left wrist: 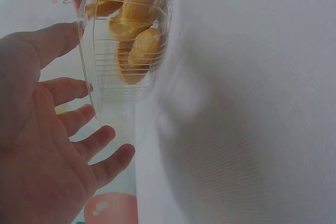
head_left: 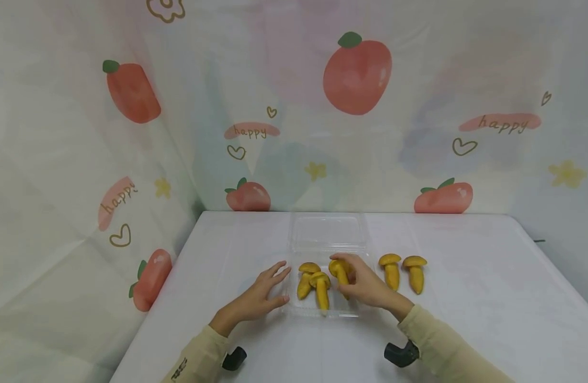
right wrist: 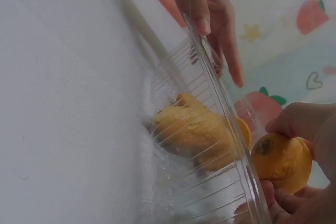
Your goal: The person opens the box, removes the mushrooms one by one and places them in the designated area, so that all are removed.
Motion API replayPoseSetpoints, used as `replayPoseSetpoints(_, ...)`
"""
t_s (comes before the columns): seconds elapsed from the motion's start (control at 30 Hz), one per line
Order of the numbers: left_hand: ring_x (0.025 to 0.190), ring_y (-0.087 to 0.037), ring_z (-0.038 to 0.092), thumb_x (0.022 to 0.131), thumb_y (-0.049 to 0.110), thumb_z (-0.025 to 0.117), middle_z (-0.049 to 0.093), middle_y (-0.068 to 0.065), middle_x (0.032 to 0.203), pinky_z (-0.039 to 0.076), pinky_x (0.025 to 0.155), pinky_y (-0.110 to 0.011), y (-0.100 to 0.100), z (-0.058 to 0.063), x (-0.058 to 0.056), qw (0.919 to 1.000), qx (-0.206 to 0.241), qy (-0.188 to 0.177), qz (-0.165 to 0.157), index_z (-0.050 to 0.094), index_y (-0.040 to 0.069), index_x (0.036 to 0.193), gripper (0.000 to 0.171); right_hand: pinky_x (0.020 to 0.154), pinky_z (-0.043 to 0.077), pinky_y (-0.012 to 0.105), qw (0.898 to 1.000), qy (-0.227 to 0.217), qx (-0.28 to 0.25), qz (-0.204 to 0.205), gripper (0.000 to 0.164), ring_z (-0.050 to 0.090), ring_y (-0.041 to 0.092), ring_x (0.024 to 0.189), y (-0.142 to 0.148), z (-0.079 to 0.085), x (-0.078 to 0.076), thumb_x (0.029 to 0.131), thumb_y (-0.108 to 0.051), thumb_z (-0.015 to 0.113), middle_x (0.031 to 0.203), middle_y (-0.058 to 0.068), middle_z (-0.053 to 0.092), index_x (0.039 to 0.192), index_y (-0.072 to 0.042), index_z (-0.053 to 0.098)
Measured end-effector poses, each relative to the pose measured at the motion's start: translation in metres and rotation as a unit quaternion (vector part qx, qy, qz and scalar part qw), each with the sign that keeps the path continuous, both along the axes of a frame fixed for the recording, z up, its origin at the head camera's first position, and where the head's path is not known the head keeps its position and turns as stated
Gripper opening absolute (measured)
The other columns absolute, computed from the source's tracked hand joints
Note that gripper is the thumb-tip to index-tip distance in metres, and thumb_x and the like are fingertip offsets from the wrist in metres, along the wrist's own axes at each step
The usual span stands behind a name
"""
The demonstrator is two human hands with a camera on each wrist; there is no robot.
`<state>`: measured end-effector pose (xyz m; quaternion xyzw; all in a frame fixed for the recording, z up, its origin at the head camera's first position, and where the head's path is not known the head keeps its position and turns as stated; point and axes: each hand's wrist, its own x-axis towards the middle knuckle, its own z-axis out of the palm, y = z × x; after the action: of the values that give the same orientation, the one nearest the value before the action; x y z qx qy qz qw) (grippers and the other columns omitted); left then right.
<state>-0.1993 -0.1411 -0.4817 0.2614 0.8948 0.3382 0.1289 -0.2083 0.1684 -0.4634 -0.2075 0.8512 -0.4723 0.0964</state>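
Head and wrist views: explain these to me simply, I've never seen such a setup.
No machine is at work here; you are seeing a person's bare hands: the left hand and the right hand. The head picture comes from a camera worn on the head, looking forward and down. The other two come from cameras on each wrist, so they look tilted.

On the white table sits a clear plastic box, its lid open at the back. Two yellow mushrooms lie inside; two more mushrooms lie to the right. The right hand holds a fifth mushroom at the box, while the left hand is spread at its left side.
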Motion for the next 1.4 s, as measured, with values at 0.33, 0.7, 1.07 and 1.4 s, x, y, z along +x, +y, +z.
replayPoseSetpoints(0.33,0.154,-0.042,0.020,0.101,0.029,0.062,0.017,-0.013,0.170,0.027,0.119,-0.067,0.000,0.002,-0.001,1.0000,-0.002,0.003,-0.001,0.031,0.010,0.159,0.069,0.083,0.056,0.020,0.997,-0.006,-0.069,0.040,0.066,0.061,0.041,0.113,0.011,0.009,-0.001,0.092,0.011,0.049,0.152,0.030,0.037,0.155,-0.005,0.034)
replayPoseSetpoints(0.7,0.154,-0.042,0.021,0.101,0.028,0.062,0.017,-0.013,0.170,0.028,0.119,-0.067,0.001,0.005,0.000,1.0000,-0.006,0.006,-0.004,0.032,0.010,0.159,0.068,0.093,0.058,0.026,0.994,-0.023,-0.099,0.026,0.058,0.058,0.048,0.124,0.019,0.009,-0.006,0.097,0.007,0.054,0.147,0.027,0.043,0.151,-0.007,0.036)
replayPoseSetpoints(1.07,0.154,-0.043,0.020,0.101,0.028,0.062,0.017,-0.014,0.170,0.027,0.119,-0.068,-0.001,0.003,-0.001,0.9999,-0.010,0.010,0.000,0.031,0.009,0.159,0.069,0.093,0.060,0.037,0.996,0.043,-0.073,0.015,0.054,0.036,0.056,0.141,0.026,0.014,-0.006,0.098,0.004,0.058,0.154,0.026,0.040,0.149,-0.005,0.040)
replayPoseSetpoints(1.4,0.154,-0.043,0.020,0.101,0.030,0.062,0.017,-0.015,0.170,0.027,0.118,-0.069,0.000,0.002,0.000,1.0000,-0.004,0.004,-0.002,0.032,0.009,0.159,0.069,0.087,0.060,0.026,0.996,0.039,-0.077,0.005,0.057,0.052,0.052,0.129,0.042,0.017,-0.002,0.101,-0.005,0.059,0.152,0.025,0.042,0.153,-0.006,0.037)
